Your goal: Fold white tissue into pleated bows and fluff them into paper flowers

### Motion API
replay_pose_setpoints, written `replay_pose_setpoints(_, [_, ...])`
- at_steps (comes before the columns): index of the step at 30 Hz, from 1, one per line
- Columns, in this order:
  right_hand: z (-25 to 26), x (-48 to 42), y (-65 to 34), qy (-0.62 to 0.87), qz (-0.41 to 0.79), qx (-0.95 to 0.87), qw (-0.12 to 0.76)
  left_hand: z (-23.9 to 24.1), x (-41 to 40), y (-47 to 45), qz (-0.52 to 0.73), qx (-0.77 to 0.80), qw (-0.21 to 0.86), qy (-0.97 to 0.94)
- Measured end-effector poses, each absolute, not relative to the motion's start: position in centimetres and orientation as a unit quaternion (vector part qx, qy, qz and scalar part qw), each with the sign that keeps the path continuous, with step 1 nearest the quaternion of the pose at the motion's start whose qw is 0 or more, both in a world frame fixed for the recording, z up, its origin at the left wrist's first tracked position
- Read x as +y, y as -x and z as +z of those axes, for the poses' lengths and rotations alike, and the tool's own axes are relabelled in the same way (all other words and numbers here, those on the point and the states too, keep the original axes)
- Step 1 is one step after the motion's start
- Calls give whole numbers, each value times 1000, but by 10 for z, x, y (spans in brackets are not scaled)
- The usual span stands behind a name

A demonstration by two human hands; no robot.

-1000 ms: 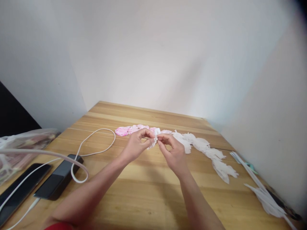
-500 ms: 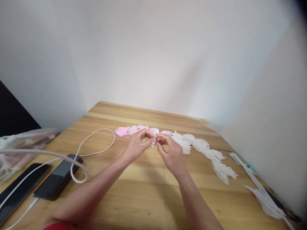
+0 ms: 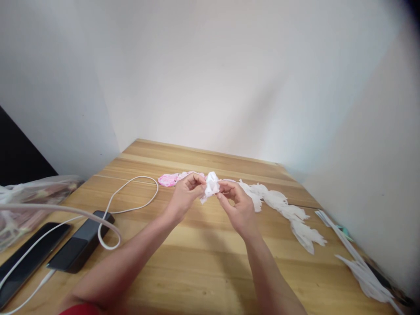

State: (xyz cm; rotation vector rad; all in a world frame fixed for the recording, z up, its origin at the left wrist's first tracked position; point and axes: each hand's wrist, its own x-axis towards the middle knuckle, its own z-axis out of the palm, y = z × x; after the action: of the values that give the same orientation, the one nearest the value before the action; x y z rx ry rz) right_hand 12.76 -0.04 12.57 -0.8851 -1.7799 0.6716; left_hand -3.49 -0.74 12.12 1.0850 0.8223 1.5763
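Crumpled white paper (image 3: pixel 211 183) held up above the counter (image 3: pixel 203 271)

Nearest, a red sleeve (image 3: pixel 80 309) shows at the bottom left. On that side a phone (image 3: pixel 31 249) lies beside a power bank (image 3: pixel 78 245), a white cord (image 3: pixel 141 176) crossing it and looping out beyond; both seem parked out of the elbows' way. White rods (image 3: pixel 348 243) lie along the right edge, probably for the same reason.

Farther in, the forearms reach forward and converge. The left hand (image 3: pixel 185 192) bends its fingers towards the thumb, its grip pinching the paper's left edge. The right hand (image 3: pixel 239 208) mirrors it, fingertips at the right edge with a narrow gap to the thumb; whether that grip is closed on the paper, I cannot tell. Handling it at the edges likely spares its folds from being crushed.

Beyond, pink pieces (image 3: pixel 169 180) lie behind the left hand, and white pieces (image 3: pixel 305 225) trail rightward in an overlapping row, perhaps spread so each is easy to pick. The wall (image 3: pixel 210 78) stands behind everything.
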Motion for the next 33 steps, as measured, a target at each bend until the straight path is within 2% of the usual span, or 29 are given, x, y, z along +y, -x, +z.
replay_pose_setpoints(5, [121,9,-127,359,408,-656,524,114,0,37,694,346,479,-411])
replay_pose_setpoints(8, [120,10,-127,370,428,-638,522,111,1,35,714,364,444,-401])
replay_pose_setpoints(13, [120,5,-124,380,386,-679,496,107,-3,28,705,365,377,-477])
replay_pose_setpoints(19, [121,2,-118,432,240,-720,487,100,-7,24,688,372,289,-552])
replay_pose_setpoints(22, [120,3,-119,441,208,-717,499,98,-5,24,688,373,322,-533])
replay_pose_setpoints(27, [118,7,-121,444,234,-706,499,102,-4,23,706,357,416,-448])
replay_pose_setpoints(33, [115,7,-120,424,228,-725,493,100,-4,16,663,337,446,-498])
